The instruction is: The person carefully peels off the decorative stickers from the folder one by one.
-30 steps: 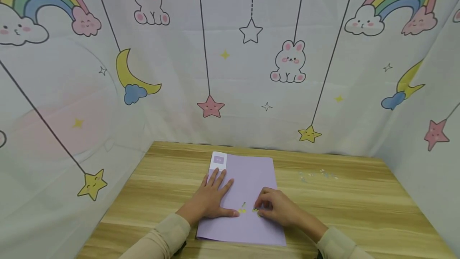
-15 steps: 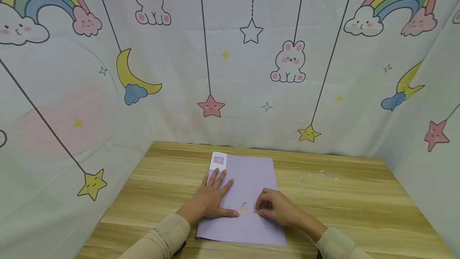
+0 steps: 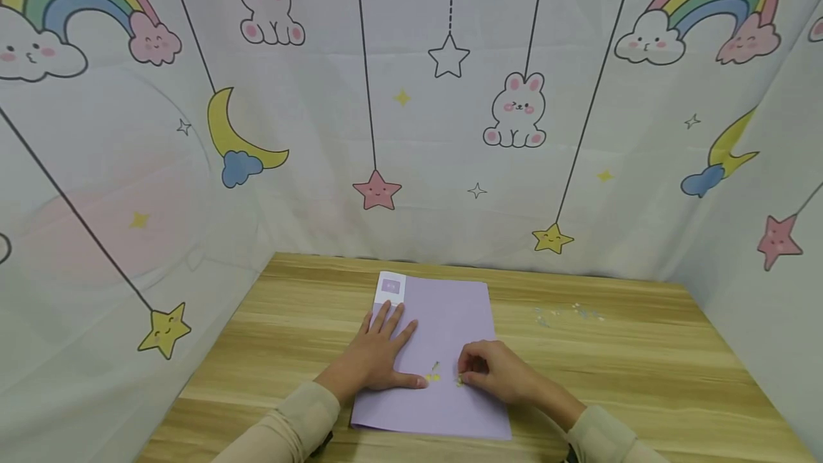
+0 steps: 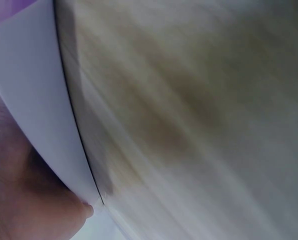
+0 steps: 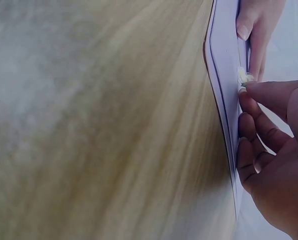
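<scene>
A purple folder [image 3: 444, 320] with a white label corner lies on the wooden table. My left hand [image 3: 379, 356] rests on its left side, fingers spread and thumb pointing right. Just past that thumb tip lies a small yellow flower sticker [image 3: 434, 377] with a thin green stem. My right hand [image 3: 498, 370] is at the folder's right side, its thumb and index finger pinching a second yellow-and-green flower sticker [image 5: 244, 76] at the surface. The fingers partly hide this piece. The left wrist view shows only part of the left hand [image 4: 29, 185] beside the folder's edge.
Several tiny pale blue and white pieces [image 3: 581, 312] lie scattered on the table [image 3: 617, 363], to the right of the folder. Behind and at both sides hangs a white cloth [image 3: 437, 134] printed with rabbits, stars and rainbows.
My right hand has shifted very slightly right and down, and the pinched flower sticker has turned and shows less between the fingers. The left hand and folder have stayed in place.
</scene>
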`<state>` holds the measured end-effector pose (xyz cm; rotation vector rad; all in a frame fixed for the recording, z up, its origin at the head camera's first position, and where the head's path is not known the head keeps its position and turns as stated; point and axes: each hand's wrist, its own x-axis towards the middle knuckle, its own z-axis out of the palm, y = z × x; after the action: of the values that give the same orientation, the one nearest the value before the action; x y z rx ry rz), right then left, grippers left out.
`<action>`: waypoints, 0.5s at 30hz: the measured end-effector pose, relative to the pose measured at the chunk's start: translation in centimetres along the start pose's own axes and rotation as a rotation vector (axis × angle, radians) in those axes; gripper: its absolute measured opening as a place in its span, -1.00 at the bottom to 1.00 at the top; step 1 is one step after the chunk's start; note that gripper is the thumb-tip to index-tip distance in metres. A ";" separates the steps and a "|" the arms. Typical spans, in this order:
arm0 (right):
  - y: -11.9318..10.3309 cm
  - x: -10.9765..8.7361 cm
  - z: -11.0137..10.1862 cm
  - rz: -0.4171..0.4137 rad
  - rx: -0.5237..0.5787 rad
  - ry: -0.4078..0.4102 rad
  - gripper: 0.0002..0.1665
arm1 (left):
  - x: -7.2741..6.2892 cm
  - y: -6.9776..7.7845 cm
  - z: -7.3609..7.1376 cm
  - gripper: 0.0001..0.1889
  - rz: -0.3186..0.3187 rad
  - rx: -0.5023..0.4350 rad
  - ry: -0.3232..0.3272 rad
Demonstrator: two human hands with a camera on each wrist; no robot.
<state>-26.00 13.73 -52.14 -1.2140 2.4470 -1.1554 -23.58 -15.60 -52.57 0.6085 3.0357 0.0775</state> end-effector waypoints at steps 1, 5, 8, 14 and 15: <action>0.1 0.0 0.0 0.002 -0.001 0.003 -0.80 | 0.0 0.0 0.0 0.22 0.001 0.000 0.000; 0.3 0.1 0.1 0.012 0.004 0.011 -0.80 | 0.0 0.0 0.0 0.21 0.011 -0.001 0.004; 0.5 0.1 0.1 0.035 0.011 0.013 -0.83 | 0.0 0.0 -0.2 0.21 0.017 -0.002 0.011; 0.5 0.1 0.0 0.080 0.025 0.002 -0.84 | -0.2 0.2 -0.6 0.20 0.014 0.005 0.002; 0.5 0.1 0.0 0.079 0.027 0.002 -0.84 | -0.2 0.2 -0.6 0.20 0.013 0.005 0.001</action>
<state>-26.36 13.89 -52.47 -1.0990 2.4483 -1.1648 -23.32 -15.50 -51.94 0.6287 3.0336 0.0708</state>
